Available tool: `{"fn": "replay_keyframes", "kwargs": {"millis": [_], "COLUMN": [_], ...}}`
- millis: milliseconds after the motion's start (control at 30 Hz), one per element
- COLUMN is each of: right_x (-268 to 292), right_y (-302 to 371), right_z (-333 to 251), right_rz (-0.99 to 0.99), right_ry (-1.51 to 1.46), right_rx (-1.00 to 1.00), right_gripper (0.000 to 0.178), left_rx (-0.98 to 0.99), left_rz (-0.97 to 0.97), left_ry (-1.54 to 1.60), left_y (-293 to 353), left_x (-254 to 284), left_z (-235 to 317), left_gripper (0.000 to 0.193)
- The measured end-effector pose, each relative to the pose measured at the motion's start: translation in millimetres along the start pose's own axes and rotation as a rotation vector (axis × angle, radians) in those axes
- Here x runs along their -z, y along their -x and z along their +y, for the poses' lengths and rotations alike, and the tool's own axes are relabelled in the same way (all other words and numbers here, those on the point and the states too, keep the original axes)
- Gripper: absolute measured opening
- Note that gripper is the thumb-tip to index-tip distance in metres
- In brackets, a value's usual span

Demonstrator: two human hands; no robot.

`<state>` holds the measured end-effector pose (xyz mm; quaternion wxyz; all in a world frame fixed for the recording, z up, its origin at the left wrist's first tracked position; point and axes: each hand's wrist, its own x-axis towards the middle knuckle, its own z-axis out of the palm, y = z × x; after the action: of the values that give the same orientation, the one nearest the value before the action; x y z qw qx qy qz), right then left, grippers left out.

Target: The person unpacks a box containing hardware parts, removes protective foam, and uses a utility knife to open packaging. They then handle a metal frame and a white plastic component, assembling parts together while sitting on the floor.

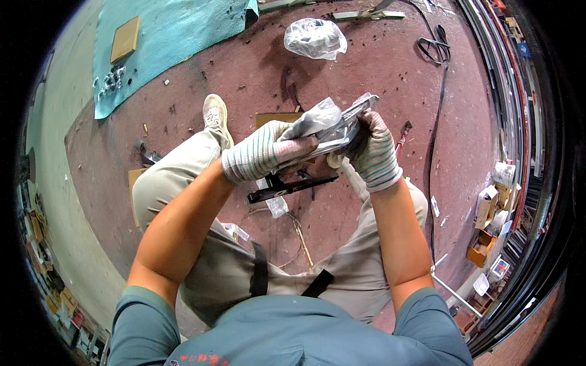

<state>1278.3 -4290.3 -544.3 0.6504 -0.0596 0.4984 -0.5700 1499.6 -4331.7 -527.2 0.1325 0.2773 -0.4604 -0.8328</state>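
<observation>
Both my hands wear white knit gloves with green stripes. Between them, above my spread knees, they hold a silvery metal part in clear plastic wrap [332, 131]. My left hand [262, 149] grips its left side, thumb along the top. On its right end my right hand [375, 146] is closed, fingers partly hidden behind the wrap. Just below my hands is a black bar-shaped piece [293, 188]; I cannot tell whether it is held or rests on something. Under it shows a strip of clear plastic wrap [278, 206].
A crumpled plastic bag [314, 38] lies ahead on the reddish floor. A turquoise sheet [171, 33] with a brown flat piece [125, 39] is far left. A black cable [436, 122] and red-handled tool [403, 137] lie right. Small boxes [486, 207] stand beside stacked long bars.
</observation>
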Motion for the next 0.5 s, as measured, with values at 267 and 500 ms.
{"fn": "replay_keyframes", "kwargs": {"millis": [267, 500], "right_x": [12, 19], "right_y": [2, 4], "right_z": [-5, 5], "right_rz": [-0.159, -0.467], "right_ry": [-0.168, 0.087], "right_rx": [-0.223, -0.396], "right_gripper": [0.016, 0.06], "left_rx": [0.01, -0.007], "left_rz": [0.012, 0.028], "left_ry": [0.02, 0.012], "left_y": [-2, -4], "left_x": [0, -10], "left_z": [-14, -4], "left_gripper": [0.036, 0.032]}}
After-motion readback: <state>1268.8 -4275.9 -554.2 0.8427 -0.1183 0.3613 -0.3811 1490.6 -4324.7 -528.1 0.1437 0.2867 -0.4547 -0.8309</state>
